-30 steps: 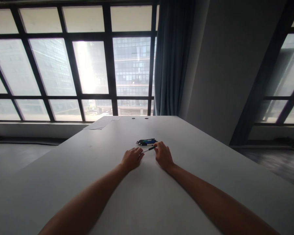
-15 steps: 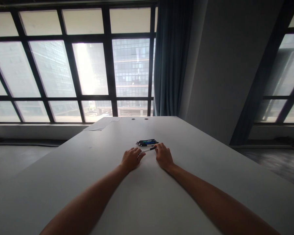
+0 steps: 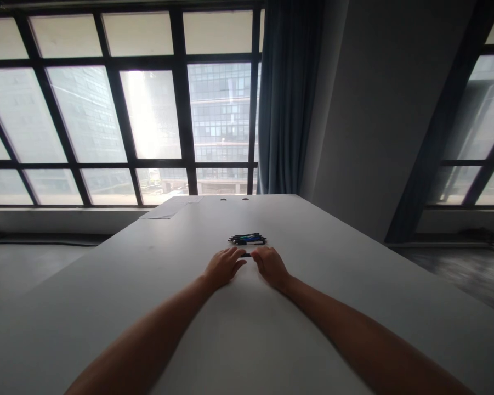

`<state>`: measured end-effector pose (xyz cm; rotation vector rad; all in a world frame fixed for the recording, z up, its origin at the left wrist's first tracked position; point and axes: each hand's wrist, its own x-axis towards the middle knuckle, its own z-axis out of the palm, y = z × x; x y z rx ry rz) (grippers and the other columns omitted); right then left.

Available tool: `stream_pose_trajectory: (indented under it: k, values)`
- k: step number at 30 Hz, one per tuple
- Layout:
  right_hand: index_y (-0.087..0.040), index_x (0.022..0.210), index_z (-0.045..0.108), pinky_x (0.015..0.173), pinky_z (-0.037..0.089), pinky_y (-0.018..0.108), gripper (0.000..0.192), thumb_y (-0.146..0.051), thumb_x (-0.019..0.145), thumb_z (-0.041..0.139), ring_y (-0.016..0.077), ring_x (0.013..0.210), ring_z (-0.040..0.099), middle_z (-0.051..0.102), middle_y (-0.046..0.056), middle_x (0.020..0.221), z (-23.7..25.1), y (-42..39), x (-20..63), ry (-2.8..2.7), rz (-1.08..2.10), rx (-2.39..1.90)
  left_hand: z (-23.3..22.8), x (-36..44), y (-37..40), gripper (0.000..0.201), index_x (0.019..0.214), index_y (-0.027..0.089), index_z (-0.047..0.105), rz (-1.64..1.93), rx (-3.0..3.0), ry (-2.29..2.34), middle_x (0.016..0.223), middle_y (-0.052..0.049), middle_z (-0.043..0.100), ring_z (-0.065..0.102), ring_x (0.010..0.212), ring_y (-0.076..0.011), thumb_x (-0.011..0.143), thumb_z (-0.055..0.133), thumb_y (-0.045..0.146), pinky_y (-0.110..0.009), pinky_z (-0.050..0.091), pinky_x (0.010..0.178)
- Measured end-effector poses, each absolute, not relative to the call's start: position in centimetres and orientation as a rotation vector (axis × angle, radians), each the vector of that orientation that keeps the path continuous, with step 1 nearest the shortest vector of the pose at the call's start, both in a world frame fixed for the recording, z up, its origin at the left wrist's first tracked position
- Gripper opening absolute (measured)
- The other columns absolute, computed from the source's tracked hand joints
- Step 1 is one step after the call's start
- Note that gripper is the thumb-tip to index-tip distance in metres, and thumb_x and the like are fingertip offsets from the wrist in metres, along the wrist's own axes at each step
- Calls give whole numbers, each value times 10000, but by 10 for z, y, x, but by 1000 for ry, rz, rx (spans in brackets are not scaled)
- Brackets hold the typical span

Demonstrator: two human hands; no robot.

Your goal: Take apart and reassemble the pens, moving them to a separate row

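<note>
a: fingers (image 3: 235, 258) of the left hand (image 3: 223, 267) and those of the right hand (image 3: 269, 265) meet over one pen (image 3: 245, 255), both sets curled together and pinched on its ends.

b: how much of it shows?

a: only a short dark stretch in the gap between the two hands. it sits low over the table (image 3: 148, 307), in the middle of the top, well out from the person.

b: which way does it run?

a: its long axis goes left to right, roughly level, one end inside each hand. which end is the tip, i cannot tell; both are covered.

b: what lies around it?

a: a cluster of pens (image 3: 247, 239), dark and blue, just beyond the fingertips, lying side by side with the same left-to-right run. near the hands but not touching them. farther off, by the far left corner, a sheet of paper (image 3: 164, 210) lies flat, and two small round holes (image 3: 233, 198) sit in the top near the far edge.

b: anything in the way?

a: only that cluster, on the far side. both forearms stretch along the top from the near edge.

b: and room?

a: bare surface to the left, right and near side of the hands. the left edge slants away toward the window (image 3: 148, 109); the right edge runs toward the curtain (image 3: 290, 99) and the grey wall (image 3: 370, 109), with floor beyond on both sides.
</note>
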<state>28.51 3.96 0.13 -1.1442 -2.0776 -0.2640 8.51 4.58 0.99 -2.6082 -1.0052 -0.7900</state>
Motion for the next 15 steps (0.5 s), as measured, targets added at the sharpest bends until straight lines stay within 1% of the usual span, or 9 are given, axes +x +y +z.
stream_pose_trajectory:
  k: [3, 7, 11, 15]
  values:
    - [-183, 698, 525, 696, 340, 293, 536, -453, 1013, 184, 168, 688, 526, 586, 37, 689, -2, 42, 286, -2121, -209, -1094, 12, 86, 43, 335, 1070, 223, 563, -707, -2583, -1110, 963, -45, 661, 631, 814, -169, 988, 308, 424, -264, 459, 658]
    - [-177, 760, 550, 739, 364, 300, 439, -371, 1014, 249, 175, 737, 553, 614, 44, 751, -3, 43, 286, -2170, -99, -1019, 14, 87, 39, 315, 1022, 219, 570, -565, -2538, -1209, 912, -39, 673, 639, 744, -169, 988, 302, 381, -253, 433, 609]
    - [-165, 832, 583, 746, 384, 295, 307, -276, 989, 344, 176, 755, 573, 636, 56, 807, -1, 41, 285, -2198, -9, -998, 14, 88, 39, 286, 1008, 212, 561, -524, -2531, -1232, 905, -46, 679, 647, 756, -181, 985, 304, 337, -260, 427, 611]
    - [-159, 813, 606, 728, 388, 281, 227, -193, 945, 424, 171, 748, 575, 642, 52, 795, 0, 41, 285, -2199, 11, -1034, 15, 89, 38, 292, 996, 201, 563, -494, -2533, -1233, 897, -53, 684, 652, 762, -192, 983, 299, 325, -276, 435, 624]
